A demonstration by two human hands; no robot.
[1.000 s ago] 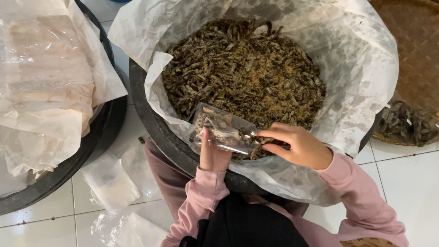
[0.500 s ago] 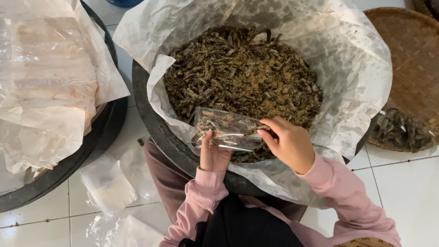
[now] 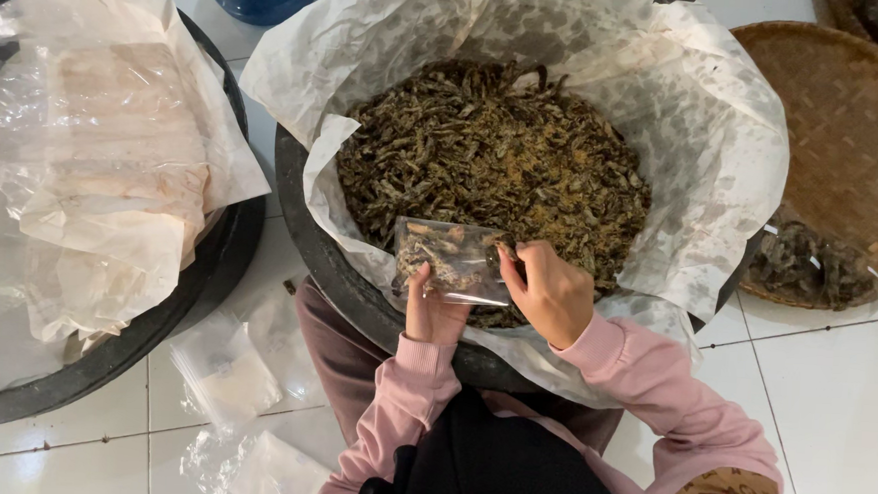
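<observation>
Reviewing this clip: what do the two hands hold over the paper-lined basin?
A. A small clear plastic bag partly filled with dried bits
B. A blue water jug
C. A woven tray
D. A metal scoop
A: the left hand and right hand pinch a small clear plastic bag holding brown dried bits, above the basin.

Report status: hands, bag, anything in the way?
Left hand pinches the small clear plastic bag from below; right hand at its right edge. Bag partly filled, over the paper-lined tub of dried brown pieces. Nothing blocking.
</observation>
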